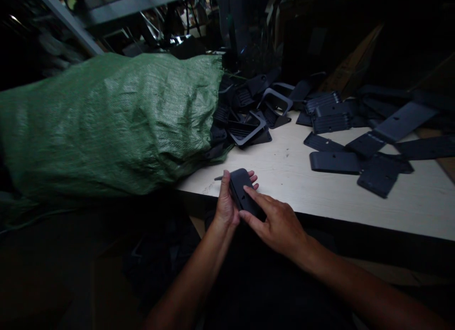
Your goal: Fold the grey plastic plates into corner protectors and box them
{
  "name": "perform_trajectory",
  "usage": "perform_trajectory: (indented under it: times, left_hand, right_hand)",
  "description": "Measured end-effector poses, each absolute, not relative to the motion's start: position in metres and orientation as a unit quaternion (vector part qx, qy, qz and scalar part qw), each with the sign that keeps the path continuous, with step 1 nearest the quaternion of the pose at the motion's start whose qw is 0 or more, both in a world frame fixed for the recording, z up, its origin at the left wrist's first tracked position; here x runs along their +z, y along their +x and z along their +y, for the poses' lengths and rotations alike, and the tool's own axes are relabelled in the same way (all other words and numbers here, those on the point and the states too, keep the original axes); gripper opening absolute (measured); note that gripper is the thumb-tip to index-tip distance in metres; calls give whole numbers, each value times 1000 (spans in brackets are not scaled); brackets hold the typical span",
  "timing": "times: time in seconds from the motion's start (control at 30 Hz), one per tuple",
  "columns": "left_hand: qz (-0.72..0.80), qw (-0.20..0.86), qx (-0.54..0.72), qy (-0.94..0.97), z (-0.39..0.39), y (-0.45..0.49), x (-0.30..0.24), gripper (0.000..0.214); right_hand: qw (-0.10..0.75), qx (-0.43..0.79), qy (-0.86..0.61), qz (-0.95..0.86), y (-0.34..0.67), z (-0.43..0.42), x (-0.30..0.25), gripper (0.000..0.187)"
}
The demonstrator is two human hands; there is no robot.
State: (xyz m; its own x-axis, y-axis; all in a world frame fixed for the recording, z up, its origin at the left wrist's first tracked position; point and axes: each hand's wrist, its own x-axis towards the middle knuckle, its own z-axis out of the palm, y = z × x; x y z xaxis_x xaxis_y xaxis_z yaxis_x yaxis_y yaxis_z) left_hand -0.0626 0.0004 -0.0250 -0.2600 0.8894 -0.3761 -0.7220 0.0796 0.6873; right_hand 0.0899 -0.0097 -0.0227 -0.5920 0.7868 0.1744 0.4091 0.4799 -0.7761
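My left hand [227, 204] is wrapped round a dark grey plastic part [245, 190], flat-faced with a rounded end and a small hole. Its thumb lies along the near side, and its fingertips show past the far edge. My right hand [279, 221] grips the lower end of the same part, index finger on the face by the hole, thumb at the edge. A thin pointed piece [218, 178] sticks out left of my left thumb; what it belongs to is hidden. Both hands are at the table's front edge.
A big green woven sack [117, 126] lies on the left, its mouth spilling dark plastic parts [249, 126] onto the pale table [280, 178]. More such parts [334, 162] are strewn on the right. Cardboard [351, 60] and a metal shelf frame [142, 5] stand behind in dim light.
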Motion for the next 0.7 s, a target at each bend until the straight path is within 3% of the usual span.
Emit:
perform_trajectory:
  times: [0.1, 0.27, 0.4, 0.53, 0.7]
  left_hand:
    - [394, 607, 679, 124, -5, -66, -19, 65]
    - [321, 654, 658, 193, -14, -61, -12, 66]
    - [281, 677, 636, 242, -17, -47, -10, 62]
    - [293, 676, 648, 193, -13, -48, 1, 64]
    - [398, 615, 677, 70, -6, -54, 18, 23]
  right_hand:
    - [297, 423, -354, -779, 93, -5, -17, 61]
    - [359, 689, -348, -524, 91, 15, -11, 57]
    - [337, 787, -288, -428, 88, 21, -7, 43]
    - [320, 792, -260, -450, 91, 17, -4, 40]
    - [320, 722, -261, -555, 97, 3, -9, 30]
